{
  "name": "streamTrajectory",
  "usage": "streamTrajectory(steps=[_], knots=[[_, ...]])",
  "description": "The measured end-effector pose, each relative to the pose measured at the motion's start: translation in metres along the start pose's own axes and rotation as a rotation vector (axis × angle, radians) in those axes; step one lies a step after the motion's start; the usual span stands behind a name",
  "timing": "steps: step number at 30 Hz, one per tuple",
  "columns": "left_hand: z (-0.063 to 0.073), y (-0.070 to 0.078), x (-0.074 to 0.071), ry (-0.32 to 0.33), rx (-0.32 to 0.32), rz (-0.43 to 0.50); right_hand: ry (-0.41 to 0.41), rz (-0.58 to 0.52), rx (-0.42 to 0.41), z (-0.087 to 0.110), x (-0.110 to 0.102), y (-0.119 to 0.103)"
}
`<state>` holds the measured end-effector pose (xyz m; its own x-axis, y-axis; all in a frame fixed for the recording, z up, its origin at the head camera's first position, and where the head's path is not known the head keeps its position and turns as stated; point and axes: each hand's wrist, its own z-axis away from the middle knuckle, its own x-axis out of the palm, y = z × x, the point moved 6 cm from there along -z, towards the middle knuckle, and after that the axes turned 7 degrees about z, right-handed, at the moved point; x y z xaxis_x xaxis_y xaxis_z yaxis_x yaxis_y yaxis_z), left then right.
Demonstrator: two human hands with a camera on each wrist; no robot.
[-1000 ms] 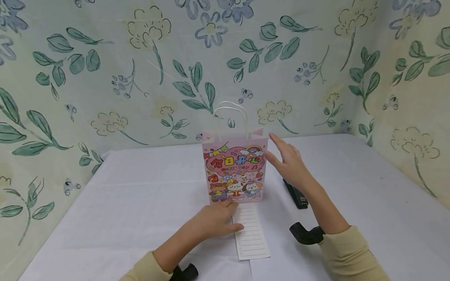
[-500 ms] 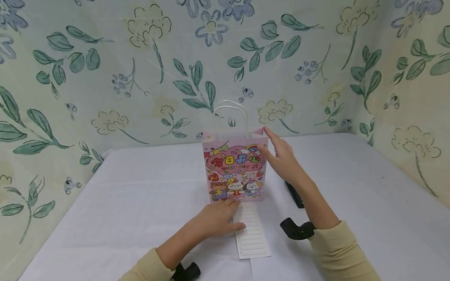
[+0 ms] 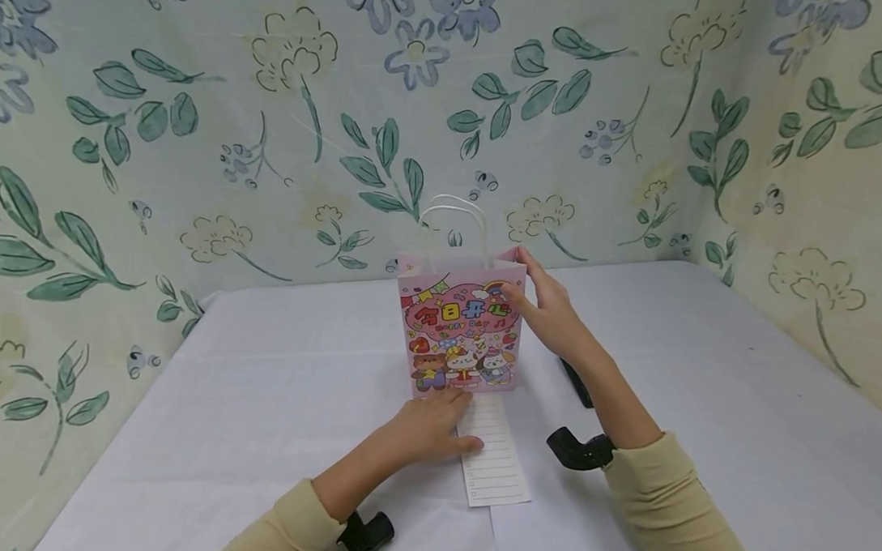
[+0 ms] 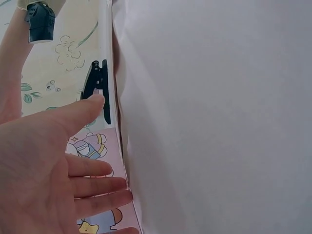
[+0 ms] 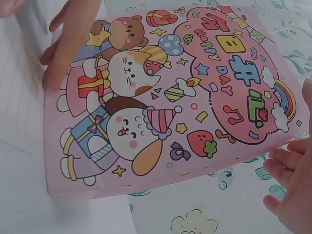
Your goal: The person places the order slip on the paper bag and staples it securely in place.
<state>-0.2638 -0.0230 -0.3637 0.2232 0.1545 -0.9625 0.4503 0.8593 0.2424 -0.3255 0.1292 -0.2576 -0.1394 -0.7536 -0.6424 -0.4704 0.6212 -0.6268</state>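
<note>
A pink paper gift bag (image 3: 463, 333) with cartoon animals and white cord handles stands upright on the table in the head view. My left hand (image 3: 428, 426) lies low at its front, fingers straight, tips right at the bottom edge. That hand overlaps a lined paper sheet (image 3: 497, 468) with checkboxes, whose far end meets the bag. At the upper right corner, my right hand (image 3: 552, 312) holds the bag, thumb on the front face and fingers along the side. The right wrist view shows the bag's printed front (image 5: 131, 97) close up, with the right fingers (image 5: 280, 168) beside it.
A black stapler (image 3: 576, 382) lies right of the bag, partly hidden behind the right forearm. White cloth (image 3: 269, 379) covers the table. A floral curtain (image 3: 378, 132) hangs behind and at the sides. Each wrist wears a black camera mount (image 3: 580, 449).
My right hand has moved left onto the bag's upper right corner, and its forearm now covers more of the stapler. The left hand, sheet and bag stay almost in place.
</note>
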Motion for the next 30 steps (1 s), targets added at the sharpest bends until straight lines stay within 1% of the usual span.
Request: streamTrajectory(steps=[4, 7, 11, 14, 17, 20, 25, 30], knots=[[-0.002, -0.001, 0.001, 0.026, -0.016, 0.015, -0.009, -0.021, -0.004, -0.001, 0.0, -0.001], [-0.003, -0.001, -0.001, 0.063, -0.019, 0.019, -0.015, -0.029, 0.003, -0.001, -0.002, -0.002], [-0.005, 0.0, -0.002, 0.123, 0.009, 0.019, -0.018, -0.036, 0.008, -0.001, -0.002, -0.002], [-0.007, -0.001, -0.001, 0.15, 0.028, 0.019, -0.017, -0.03, 0.008, -0.001, -0.002, -0.002], [-0.009, -0.001, -0.001, 0.163, 0.035, 0.024, -0.013, -0.021, 0.01, 0.0, -0.003, -0.001], [-0.011, -0.002, -0.001, 0.17, 0.033, 0.056, -0.007, -0.018, 0.007, -0.001, -0.003, -0.001], [-0.011, -0.003, -0.002, 0.173, 0.029, 0.107, -0.007, -0.022, -0.003, -0.001, -0.002, -0.003], [-0.01, -0.004, -0.002, 0.17, 0.028, 0.132, -0.016, -0.019, 0.014, 0.0, -0.001, -0.003]])
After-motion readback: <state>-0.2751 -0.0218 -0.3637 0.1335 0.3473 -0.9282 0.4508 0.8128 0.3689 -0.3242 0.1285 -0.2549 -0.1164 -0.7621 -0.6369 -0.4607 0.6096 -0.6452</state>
